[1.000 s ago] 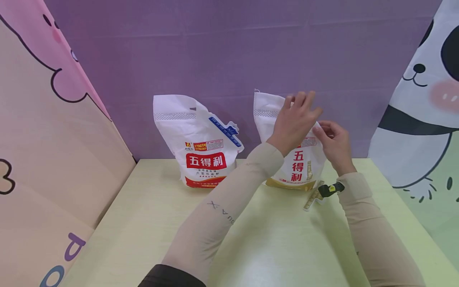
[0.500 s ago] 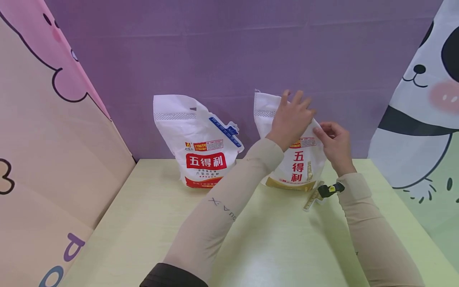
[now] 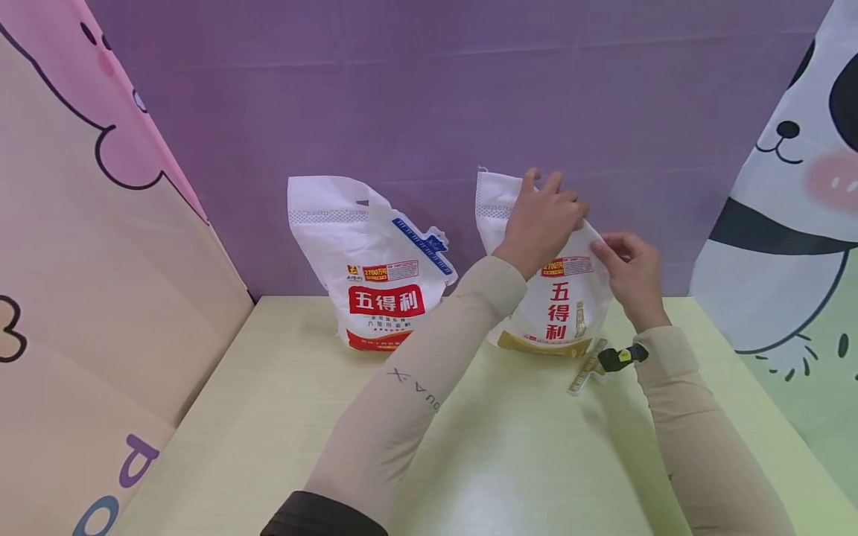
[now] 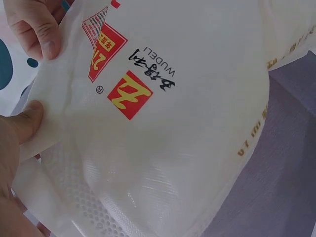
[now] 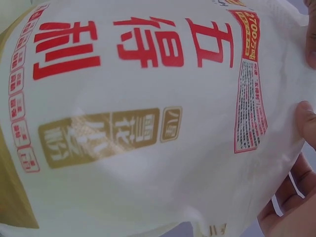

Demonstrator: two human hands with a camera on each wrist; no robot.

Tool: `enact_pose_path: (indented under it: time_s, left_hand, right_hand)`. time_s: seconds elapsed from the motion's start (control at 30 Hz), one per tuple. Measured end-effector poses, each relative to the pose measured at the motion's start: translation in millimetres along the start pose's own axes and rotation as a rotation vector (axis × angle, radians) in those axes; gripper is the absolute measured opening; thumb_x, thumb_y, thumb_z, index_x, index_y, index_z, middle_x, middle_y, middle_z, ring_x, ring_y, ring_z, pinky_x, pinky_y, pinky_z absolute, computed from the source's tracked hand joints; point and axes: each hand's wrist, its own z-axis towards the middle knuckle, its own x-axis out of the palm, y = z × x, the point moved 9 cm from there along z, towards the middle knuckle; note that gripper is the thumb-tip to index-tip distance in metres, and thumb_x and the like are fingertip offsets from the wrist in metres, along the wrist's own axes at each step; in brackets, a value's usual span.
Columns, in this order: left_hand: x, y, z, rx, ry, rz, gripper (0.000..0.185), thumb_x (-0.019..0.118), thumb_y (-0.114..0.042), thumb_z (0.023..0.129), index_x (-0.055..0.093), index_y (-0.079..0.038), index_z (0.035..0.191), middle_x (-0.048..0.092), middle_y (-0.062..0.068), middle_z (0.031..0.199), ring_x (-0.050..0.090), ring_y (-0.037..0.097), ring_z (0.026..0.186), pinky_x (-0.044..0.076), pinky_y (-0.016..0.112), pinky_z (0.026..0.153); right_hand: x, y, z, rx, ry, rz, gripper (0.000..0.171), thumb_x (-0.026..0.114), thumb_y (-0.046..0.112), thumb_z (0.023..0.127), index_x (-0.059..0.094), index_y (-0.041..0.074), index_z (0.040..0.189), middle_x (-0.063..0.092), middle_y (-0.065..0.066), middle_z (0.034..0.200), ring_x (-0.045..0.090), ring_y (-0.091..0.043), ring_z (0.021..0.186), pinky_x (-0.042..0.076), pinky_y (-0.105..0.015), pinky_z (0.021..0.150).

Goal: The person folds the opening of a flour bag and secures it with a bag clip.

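Observation:
A white flour bag (image 3: 546, 305) with red characters and a gold bottom band stands on the right of the table. My left hand (image 3: 544, 225) reaches across its upper part and pinches the folded top edge; in the left wrist view the thumb (image 4: 29, 121) lies on the bag's front. With thumb in front and fingers behind, my right hand (image 3: 633, 279) pinches the bag's right upper edge. Below the bag's right corner lies a gold-and-clear bag clip (image 3: 587, 368). The left hand hides part of the bag's top.
To the left stands a second white flour bag (image 3: 385, 305) with a red label, a blue clip (image 3: 424, 246) along its slanted top right edge. A black-and-yellow device (image 3: 623, 356) sits at my right wrist. Behind the pale table (image 3: 281, 417) is a purple backdrop (image 3: 375, 89).
My left hand has shifted slightly left along the bag's top, its raised fingers lowering a little. The right hand has moved slightly right, still pinching the edge. The clip stays on the table.

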Motion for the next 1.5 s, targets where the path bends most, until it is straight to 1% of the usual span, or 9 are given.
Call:
enact_pose_path:
  time_s: [0.17, 0.43, 0.63, 0.83, 0.93, 1.13, 1.3, 1.4, 1.5]
  left_hand:
    - [0.1, 0.2, 0.3, 0.004, -0.007, -0.02, 0.032, 0.061, -0.04, 0.102, 0.064, -0.045, 0.134, 0.067, -0.019, 0.134, 0.047, 0.014, 0.134, 0.023, 0.049, 0.123]
    - [0.3, 0.2, 0.4, 0.012, 0.008, -0.025, 0.032, 0.061, -0.038, 0.103, 0.064, -0.045, 0.134, 0.067, -0.019, 0.135, 0.047, 0.014, 0.135, 0.023, 0.048, 0.123]
    - [2.3, 0.2, -0.7, 0.015, 0.016, -0.026, 0.033, 0.062, -0.039, 0.102, 0.063, -0.045, 0.135, 0.067, -0.02, 0.135, 0.047, 0.013, 0.135, 0.024, 0.048, 0.122]
    - [6.1, -0.7, -0.3, 0.022, 0.021, -0.043, 0.032, 0.058, -0.04, 0.104, 0.063, -0.044, 0.135, 0.066, -0.019, 0.136, 0.05, 0.012, 0.133, 0.026, 0.045, 0.122]
    - [6.1, -0.3, 0.8, 0.027, 0.021, -0.05, 0.032, 0.056, -0.039, 0.105, 0.063, -0.043, 0.135, 0.066, -0.02, 0.137, 0.052, 0.011, 0.133, 0.027, 0.043, 0.122]
    - [4.1, 1.0, 1.7, 0.034, 0.025, -0.053, 0.032, 0.054, -0.039, 0.106, 0.063, -0.042, 0.136, 0.066, -0.019, 0.137, 0.053, 0.012, 0.135, 0.028, 0.043, 0.123]
    - [4.5, 1.7, 1.9, 0.033, 0.033, -0.062, 0.033, 0.053, -0.039, 0.106, 0.062, -0.042, 0.138, 0.064, -0.019, 0.139, 0.053, 0.012, 0.137, 0.027, 0.042, 0.124]
    - [4.9, 1.2, 1.8, 0.036, 0.034, -0.065, 0.033, 0.052, -0.039, 0.107, 0.062, -0.042, 0.138, 0.064, -0.019, 0.14, 0.053, 0.011, 0.136, 0.027, 0.042, 0.124]
    - [5.3, 0.5, 1.7, 0.038, 0.035, -0.065, 0.033, 0.051, -0.039, 0.107, 0.062, -0.042, 0.138, 0.064, -0.019, 0.14, 0.053, 0.011, 0.136, 0.027, 0.041, 0.124]
  right_hand:
    - [-3.4, -5.8, -1.9, 0.007, -0.003, -0.028, 0.04, 0.066, 0.037, 0.099, 0.067, 0.003, 0.12, 0.061, 0.021, 0.095, 0.058, -0.004, 0.092, 0.051, -0.012, 0.072]
    - [-8.3, -10.9, -3.8, -0.017, -0.023, -0.052, 0.035, 0.065, 0.027, 0.102, 0.067, -0.004, 0.119, 0.06, 0.024, 0.089, 0.058, 0.0, 0.086, 0.05, -0.009, 0.07]
    - [-9.3, -18.5, -6.5, -0.001, -0.032, -0.068, 0.031, 0.062, 0.023, 0.103, 0.066, -0.005, 0.116, 0.057, 0.024, 0.085, 0.055, -0.001, 0.082, 0.047, -0.01, 0.067]
    - [-9.3, -25.7, -9.6, 0.005, -0.035, -0.085, 0.028, 0.061, 0.02, 0.103, 0.067, -0.005, 0.115, 0.056, 0.022, 0.086, 0.054, -0.001, 0.081, 0.047, -0.01, 0.065]
    - [-9.1, -29.3, -9.2, 0.009, -0.033, -0.108, 0.028, 0.06, 0.021, 0.104, 0.066, -0.004, 0.116, 0.057, 0.017, 0.09, 0.053, -0.002, 0.082, 0.046, -0.011, 0.064]
    - [-10.5, -35.1, -9.9, 0.018, -0.021, -0.145, 0.029, 0.058, 0.021, 0.105, 0.064, -0.005, 0.117, 0.061, 0.0, 0.099, 0.052, 0.0, 0.082, 0.046, -0.01, 0.064]
    - [-11.9, -37.9, -11.8, -0.003, -0.026, -0.172, 0.027, 0.055, 0.017, 0.106, 0.063, -0.008, 0.116, 0.064, -0.016, 0.107, 0.051, 0.002, 0.085, 0.043, -0.011, 0.07]
    - [-13.3, -41.7, -13.1, -0.004, -0.032, -0.189, 0.026, 0.053, 0.015, 0.106, 0.062, -0.008, 0.116, 0.065, -0.02, 0.11, 0.049, 0.004, 0.086, 0.041, -0.013, 0.074]
    - [-14.5, -45.4, -14.4, 0.002, -0.035, -0.2, 0.026, 0.052, 0.014, 0.107, 0.062, -0.008, 0.117, 0.065, -0.021, 0.111, 0.048, 0.004, 0.086, 0.041, -0.013, 0.074]
